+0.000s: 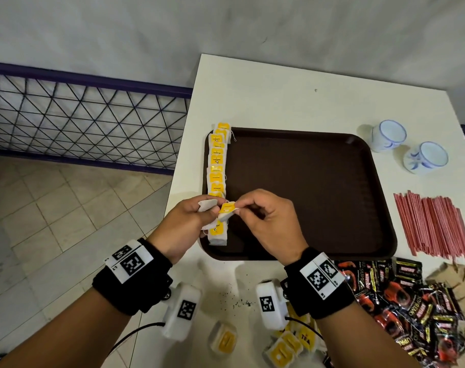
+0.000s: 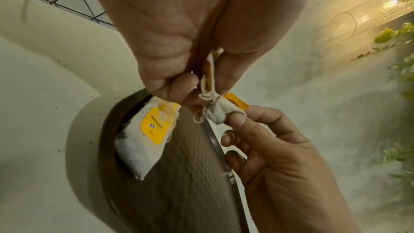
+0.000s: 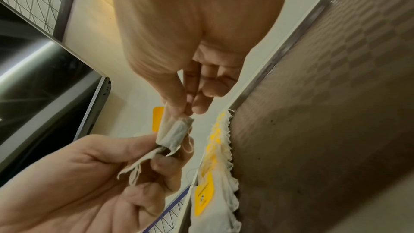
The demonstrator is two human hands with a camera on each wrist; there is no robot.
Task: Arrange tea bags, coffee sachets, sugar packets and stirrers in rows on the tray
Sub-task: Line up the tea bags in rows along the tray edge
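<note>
Yellow-tagged tea bag [image 1: 227,210] pinched by right hand [image 1: 270,224]; left hand [image 1: 183,221] grips another [image 1: 207,205], prob. untangling strings before extending tray [image 1: 319,187] row [image 1: 217,166].

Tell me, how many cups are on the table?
2. One cup stands beside the tray's far right corner; the other cup sits just right of it, nearer.

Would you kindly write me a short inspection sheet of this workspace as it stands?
Surface: white table, dark specks near its front edge.
Job's things: brown tray with one row of tea bags along its left edge; stirrers, coffee sachets, loose tea bags off the tray.
Clutter: two cups.
Hands: left hand and right hand pinch tea bags.
Cables: black cable at left wrist.
Surroundings: mesh railing, tiled floor.
</note>
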